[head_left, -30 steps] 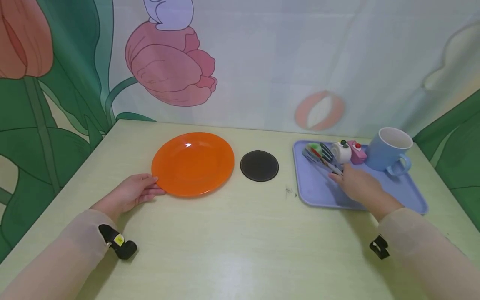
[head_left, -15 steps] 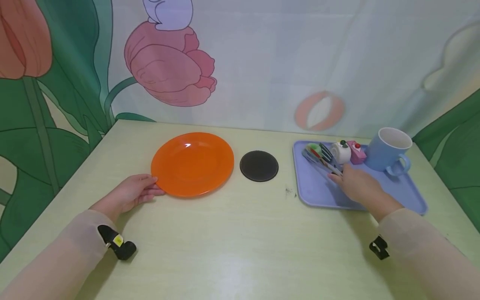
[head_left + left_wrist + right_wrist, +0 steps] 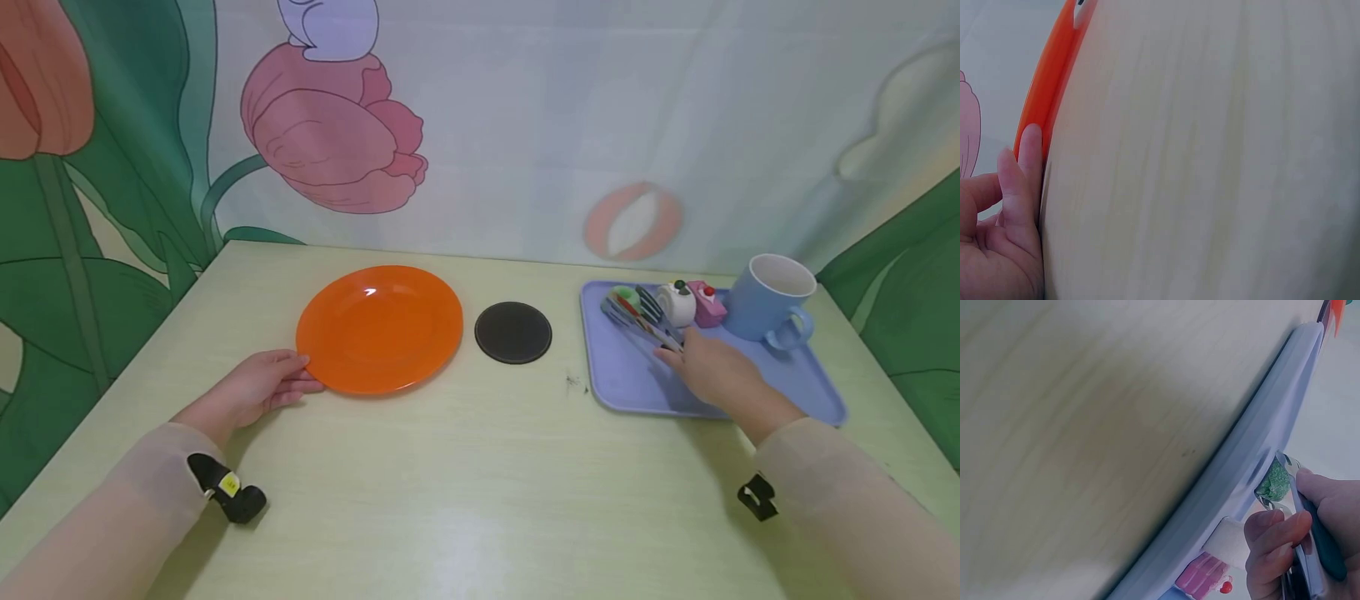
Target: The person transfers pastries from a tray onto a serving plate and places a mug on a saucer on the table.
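Note:
At the left of the head view, my left hand [image 3: 266, 387] pinches the near-left rim of an orange plate [image 3: 382, 329], thumb at the edge and fingers beneath. Over the lilac tray [image 3: 637, 383] on the right, my right hand [image 3: 716, 371] grips metal tongs [image 3: 666, 337] with dark handle grips. The tongs' tips reach a small green toy cake [image 3: 1274, 482] on the tray, one on each side of it in the right wrist view. A white cake roll [image 3: 677, 306] and a pink cake slice [image 3: 708, 305] with a red cherry sit just beside it.
A light-blue mug [image 3: 765, 300] stands at the tray's back right corner. Between plate and tray lies a round black coaster [image 3: 513, 332]. Behind the pale wooden table [image 3: 465, 483] hangs a printed curtain [image 3: 510, 125] with flowers.
The head view has shifted slightly, so everything sits a little further left. Both hands keep their places on the plate and the tongs.

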`<state>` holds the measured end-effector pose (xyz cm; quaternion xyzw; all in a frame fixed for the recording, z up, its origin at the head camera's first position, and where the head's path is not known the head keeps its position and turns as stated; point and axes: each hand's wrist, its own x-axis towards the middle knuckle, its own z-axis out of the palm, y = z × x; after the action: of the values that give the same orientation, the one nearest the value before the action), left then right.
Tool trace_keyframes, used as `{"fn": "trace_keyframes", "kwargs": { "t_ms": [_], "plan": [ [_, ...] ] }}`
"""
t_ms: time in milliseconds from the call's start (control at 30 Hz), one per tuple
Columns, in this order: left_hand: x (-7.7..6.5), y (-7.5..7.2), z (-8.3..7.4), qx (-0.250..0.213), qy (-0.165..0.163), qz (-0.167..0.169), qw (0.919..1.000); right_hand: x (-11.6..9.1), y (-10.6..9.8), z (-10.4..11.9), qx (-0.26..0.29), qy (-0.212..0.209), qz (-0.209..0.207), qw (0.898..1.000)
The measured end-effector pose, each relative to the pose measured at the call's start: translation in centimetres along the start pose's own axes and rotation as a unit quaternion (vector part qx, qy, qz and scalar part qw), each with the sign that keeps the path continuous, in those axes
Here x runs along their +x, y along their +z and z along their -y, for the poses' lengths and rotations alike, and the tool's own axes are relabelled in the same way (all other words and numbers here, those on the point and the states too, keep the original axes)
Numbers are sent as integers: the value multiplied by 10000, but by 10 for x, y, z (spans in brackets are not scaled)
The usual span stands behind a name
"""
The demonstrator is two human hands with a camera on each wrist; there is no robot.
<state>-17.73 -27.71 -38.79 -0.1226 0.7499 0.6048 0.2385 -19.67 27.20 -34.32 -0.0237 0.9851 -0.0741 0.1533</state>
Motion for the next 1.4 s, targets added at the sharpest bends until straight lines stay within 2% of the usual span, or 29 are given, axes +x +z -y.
{"fn": "trace_keyframes", "kwargs": {
  "t_ms": [567, 1100, 1400],
  "plan": [
    [1, -2, 3, -38, 30, 38, 10000, -3, 2, 2, 34, 35, -12, 10000],
    [-1, 2, 0, -84, 68, 121, 9999, -6, 1, 6, 3, -81, -219, 9997],
    [0, 0, 1, -62, 51, 76, 9999, -2, 3, 11, -52, -163, -292, 9994]
  ]
}}
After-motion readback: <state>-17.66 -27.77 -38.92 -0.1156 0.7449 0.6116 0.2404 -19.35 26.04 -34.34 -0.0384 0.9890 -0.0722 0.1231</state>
